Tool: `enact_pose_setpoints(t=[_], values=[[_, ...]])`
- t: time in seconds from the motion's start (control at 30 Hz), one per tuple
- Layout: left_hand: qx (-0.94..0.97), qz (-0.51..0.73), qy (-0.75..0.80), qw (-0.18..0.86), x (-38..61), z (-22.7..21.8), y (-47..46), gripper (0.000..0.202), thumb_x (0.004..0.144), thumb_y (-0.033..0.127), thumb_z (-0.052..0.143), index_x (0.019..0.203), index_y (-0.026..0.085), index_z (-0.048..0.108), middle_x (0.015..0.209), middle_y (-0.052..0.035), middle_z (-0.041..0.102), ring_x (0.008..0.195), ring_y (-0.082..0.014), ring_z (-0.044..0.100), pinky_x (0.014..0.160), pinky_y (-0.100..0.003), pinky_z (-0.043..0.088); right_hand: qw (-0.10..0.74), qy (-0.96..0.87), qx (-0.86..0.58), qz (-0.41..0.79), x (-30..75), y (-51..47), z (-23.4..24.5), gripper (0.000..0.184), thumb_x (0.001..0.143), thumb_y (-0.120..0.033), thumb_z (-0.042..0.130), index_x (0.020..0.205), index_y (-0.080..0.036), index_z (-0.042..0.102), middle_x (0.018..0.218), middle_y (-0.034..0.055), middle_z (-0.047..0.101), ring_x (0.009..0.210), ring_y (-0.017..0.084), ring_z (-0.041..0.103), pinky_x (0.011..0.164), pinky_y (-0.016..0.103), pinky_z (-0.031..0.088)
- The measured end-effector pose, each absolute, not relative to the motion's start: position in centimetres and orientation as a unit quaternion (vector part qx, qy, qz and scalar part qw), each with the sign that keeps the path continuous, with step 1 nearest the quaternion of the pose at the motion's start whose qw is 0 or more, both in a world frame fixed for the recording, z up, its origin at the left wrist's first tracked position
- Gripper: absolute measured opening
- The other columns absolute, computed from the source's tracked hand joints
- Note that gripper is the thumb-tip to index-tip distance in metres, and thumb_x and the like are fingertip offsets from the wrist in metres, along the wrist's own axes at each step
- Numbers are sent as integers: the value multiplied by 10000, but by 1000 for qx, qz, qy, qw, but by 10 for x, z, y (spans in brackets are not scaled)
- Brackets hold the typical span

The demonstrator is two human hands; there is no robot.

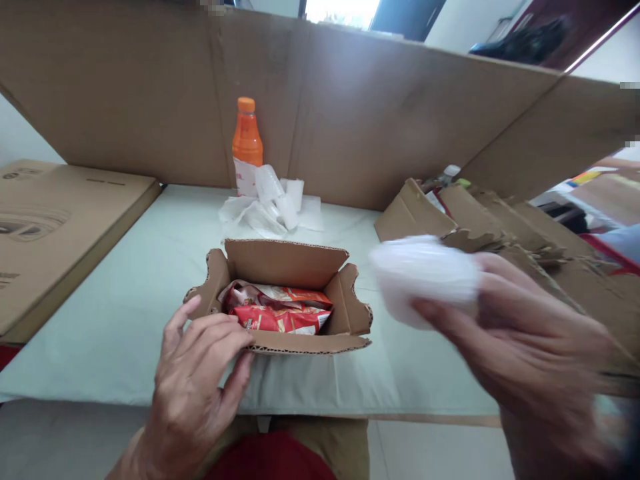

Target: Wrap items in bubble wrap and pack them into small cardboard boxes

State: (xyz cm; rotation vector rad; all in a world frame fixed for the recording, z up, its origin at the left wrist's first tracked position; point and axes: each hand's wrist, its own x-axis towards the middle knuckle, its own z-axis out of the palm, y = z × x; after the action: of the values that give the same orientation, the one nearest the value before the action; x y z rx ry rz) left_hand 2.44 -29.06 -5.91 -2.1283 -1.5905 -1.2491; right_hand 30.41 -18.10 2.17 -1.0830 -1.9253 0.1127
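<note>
An open cardboard box (pixel 287 255) stands on the cloth with its flaps raised. Inside it lie several snack packets (pixel 285 320), red and shiny. At the box's near left corner, my left hand (pixel 200 373) grips the front flap, fingers over the top edge and thumb on the outside. My right hand (pixel 530 333), blurred, is off to the right of the box in the air. Between its thumb and fingers is a white, rounded, wrapped-looking bundle (pixel 425 277); its exact kind is hard to make out.
An orange drink bottle (pixel 247 140) stands behind crumpled white wrapping pieces (pixel 280 203). A flat carton (pixel 60 227) lies at left. More open cardboard boxes (pixel 465 213) are at right. A tall cardboard wall (pixel 350 127) closes the back of the pale green cloth (pixel 125 333).
</note>
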Motion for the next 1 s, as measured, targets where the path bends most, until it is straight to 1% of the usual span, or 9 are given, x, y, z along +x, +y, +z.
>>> enact_pose_setpoints(t=[0.1,0.23,0.4,0.5,0.6,0.77,0.83,0.9,1.0], values=[[-716,-440,-533,101,26,-63,-290,218,837,51,624,983,212,610,921,-31,732,910,-200,684,1119,-508,389,258,-909,-325,-34,238,-167,39,213,933,-392,630,902,-235,770,877,40,696,795,183,649,732,322,537],[-709,-449,-537,83,29,-66,-295,211,847,37,606,965,211,597,915,-22,719,902,-182,671,1119,-507,382,-5,-950,-307,-49,170,-144,13,117,894,-159,647,858,-134,755,906,129,723,791,244,698,705,344,526],[-716,-440,-539,54,28,-69,-301,234,861,29,568,972,234,581,909,-6,708,914,-180,668,1117,-518,393,-127,-947,-295,-24,140,-135,-29,134,833,-41,654,787,-130,742,827,147,760,799,270,736,680,325,517],[-711,-456,-533,53,29,-72,-302,252,853,26,585,1001,230,587,929,-19,695,953,-194,661,1094,-517,436,-131,-951,-279,6,143,-130,-30,119,834,-67,670,778,-146,739,812,126,771,805,248,740,709,308,515],[-653,-533,-533,75,29,-75,-306,399,824,58,648,1177,236,592,1089,-66,664,1104,-249,634,1073,-540,476,-84,-960,-264,28,169,-126,-7,118,832,-118,686,920,-159,753,886,106,781,818,236,732,743,312,520],[-468,-678,-566,32,12,-86,-314,592,814,144,707,1376,228,542,1297,-108,604,1235,-305,590,1116,-560,447,253,-890,-379,30,273,-148,18,226,944,-280,581,1118,-221,712,1099,62,756,1002,239,696,902,387,526],[-446,-692,-565,-54,4,-100,-314,668,837,187,704,1456,258,464,1373,-110,579,1314,-305,550,1159,-557,406,346,-817,-456,66,312,-167,-6,216,942,-340,588,1074,-219,709,1057,60,755,955,228,696,877,385,543],[-448,-685,-556,-146,-1,-121,-310,781,843,238,715,1528,311,348,1480,-114,508,1384,-300,497,1164,-542,405,353,-777,-497,153,329,-189,-49,259,915,-369,613,1105,-211,692,1023,74,757,895,226,702,802,368,567],[-436,-649,-568,-257,-3,-153,-300,881,814,337,759,1553,335,279,1562,-126,424,1419,-305,460,1131,-503,447,337,-759,-488,269,309,-213,-116,564,836,-422,687,1337,-189,575,1290,142,673,1104,283,664,893,420,565]])
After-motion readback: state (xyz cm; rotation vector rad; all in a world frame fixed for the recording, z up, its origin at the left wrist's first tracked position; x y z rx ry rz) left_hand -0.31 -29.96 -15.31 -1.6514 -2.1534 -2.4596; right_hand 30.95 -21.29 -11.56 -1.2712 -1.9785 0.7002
